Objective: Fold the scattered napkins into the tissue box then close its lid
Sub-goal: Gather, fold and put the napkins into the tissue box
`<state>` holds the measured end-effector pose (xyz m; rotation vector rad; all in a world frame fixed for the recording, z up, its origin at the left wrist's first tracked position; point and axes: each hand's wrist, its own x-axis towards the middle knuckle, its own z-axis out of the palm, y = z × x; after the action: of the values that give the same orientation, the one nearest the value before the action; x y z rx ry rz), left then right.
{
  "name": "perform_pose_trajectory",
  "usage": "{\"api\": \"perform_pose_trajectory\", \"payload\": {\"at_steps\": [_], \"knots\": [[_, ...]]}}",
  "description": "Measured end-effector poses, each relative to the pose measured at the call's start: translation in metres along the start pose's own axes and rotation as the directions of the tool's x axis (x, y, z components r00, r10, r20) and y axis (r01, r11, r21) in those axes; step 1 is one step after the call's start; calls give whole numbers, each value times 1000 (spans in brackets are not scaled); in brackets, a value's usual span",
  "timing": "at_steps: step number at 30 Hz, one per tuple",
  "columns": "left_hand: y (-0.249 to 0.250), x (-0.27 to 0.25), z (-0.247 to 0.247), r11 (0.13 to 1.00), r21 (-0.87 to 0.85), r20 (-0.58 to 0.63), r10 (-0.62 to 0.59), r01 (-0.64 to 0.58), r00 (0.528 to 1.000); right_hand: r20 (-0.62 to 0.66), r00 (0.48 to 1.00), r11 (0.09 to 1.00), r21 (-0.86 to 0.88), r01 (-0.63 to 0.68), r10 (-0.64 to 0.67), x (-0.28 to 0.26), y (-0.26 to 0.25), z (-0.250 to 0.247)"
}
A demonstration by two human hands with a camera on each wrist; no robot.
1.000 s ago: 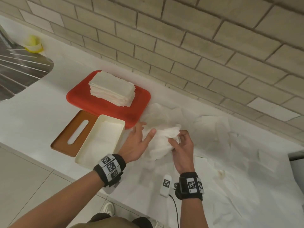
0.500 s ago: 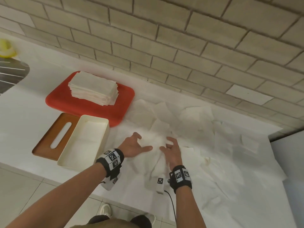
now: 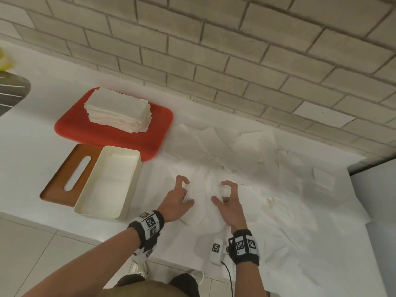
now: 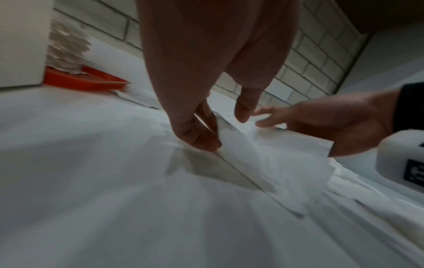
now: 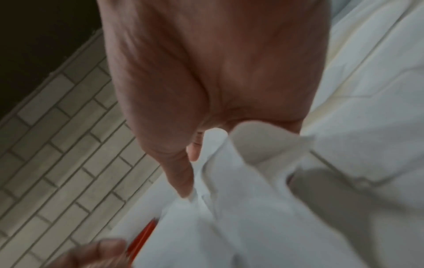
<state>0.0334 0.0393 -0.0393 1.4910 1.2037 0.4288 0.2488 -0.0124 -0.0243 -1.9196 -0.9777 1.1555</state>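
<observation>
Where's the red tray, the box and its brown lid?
Tray (image 3: pixel 111 136), head view, bare front part.
Box (image 3: pixel 137 179), head view, right wall.
Lid (image 3: pixel 64 181), head view, wood left of slot.

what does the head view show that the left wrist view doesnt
Only the head view: the brown slotted lid lying beside the open tissue box, and both wristbands.

Only the left wrist view: from counter level, the left hand's fingertips touching the napkin, its edge raised.

Both: left hand, right hand, red tray with its stacked napkins, brick wall.
</observation>
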Motion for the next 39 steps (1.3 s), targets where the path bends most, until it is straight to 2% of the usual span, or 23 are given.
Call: {"api": "perform_pose_trajectory", "payload": {"at_steps": [3,7,9,11,13,14,16,17,19,21,24,28,32,33,36,39], "knots": [[7,-9,17,998,-65,112,8,-1,994,-4,999,998,-36,48,-49,-11,-7,15],[12,-17,24,969,-240,173,-11,53,985,-80,997,999,-34,-7,4,-14,-6,31],[10,-21,19,968,-247,98,-7,31,995,-120,993,1000,2,-12,12,-10,2,33],[8,-22,12,983,-181,-70,0,-13,998,-113,993,993,115,-13,27,-10,3,31],[7,-24,2,986,-167,-241,-42,2,970,-66,998,963,268,8,10,-16,-5,28],[9,-27,-3,978,-207,-265,-82,26,961,-31,999,939,344,27,-17,-19,-11,26],[17,-31,-14,914,-391,-164,-185,108,969,37,995,882,467,69,-98,-27,-25,26],[22,-33,-19,869,-480,-110,-198,123,974,70,988,861,502,86,-140,-32,-34,28],[31,-36,-29,828,-560,-133,-123,28,983,128,969,838,534,112,-211,-41,-51,35],[41,-41,-42,842,-529,-239,-31,-103,971,141,954,802,581,138,-266,-50,-70,45],[48,-52,-68,846,-500,-347,1,-186,938,114,967,751,653,100,-228,-61,-96,63],[36,-66,-107,926,-343,-460,-19,-158,888,137,987,750,661,-23,-90,-58,-101,93],[20,-76,-142,975,-205,-556,-41,-89,830,280,959,729,647,-224,46,-58,-103,125],[17,-78,-149,980,-180,-563,-33,-84,826,285,958,751,628,-204,22,-59,-105,131],[8,-87,-168,994,-75,-589,17,-76,808,198,972,893,449,26,-128,-63,-116,149],[5,-97,-183,987,-106,-636,26,-121,771,162,960,914,374,154,-228,-64,-128,169]]}}
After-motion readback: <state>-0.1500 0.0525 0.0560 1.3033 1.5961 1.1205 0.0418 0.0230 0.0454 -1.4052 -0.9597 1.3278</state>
